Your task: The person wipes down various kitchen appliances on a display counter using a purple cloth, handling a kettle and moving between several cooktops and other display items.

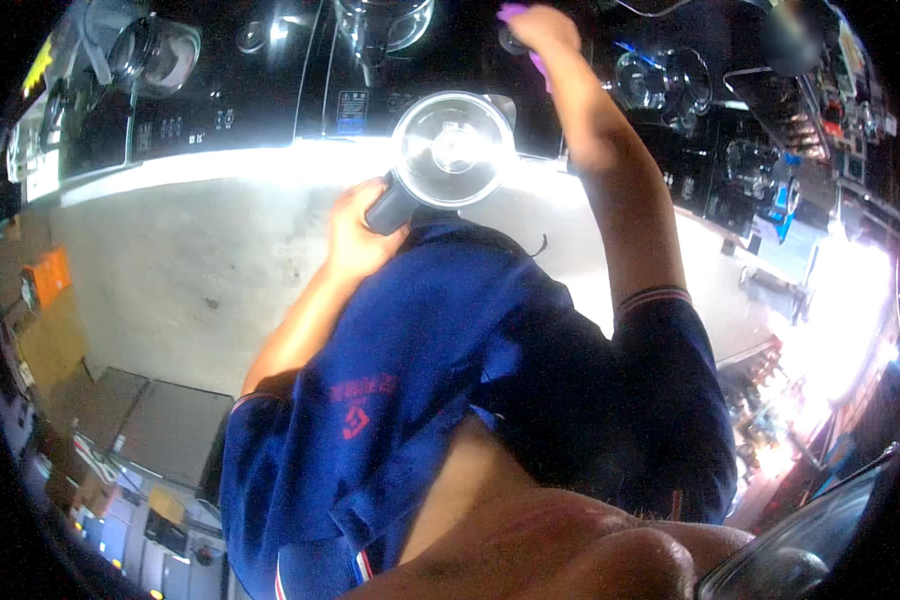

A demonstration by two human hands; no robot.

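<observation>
My left hand (360, 232) is closed around the dark grey handle (391, 206) of a clear round jug (450, 184). The jug's mouth faces up toward me, and I see a shiny round fitting at its bottom. It is in front of my body, at the bright edge of the black worktop (270, 97). Farther out, my right hand (546, 31) reaches over the worktop, gripping a purple piece (540, 66), perhaps a cloth. Beside those fingers a dark round part (511, 41) shows, mostly covered. Blur hides the fingertips.
More clear vessels (161, 56) (386, 22) (664, 82) stand along the worktop, left, centre and right. Below its edge lies a pale floor (187, 262). An orange box (49, 277) and a grey cabinet (172, 420) are at the left. Strong light glares at the right.
</observation>
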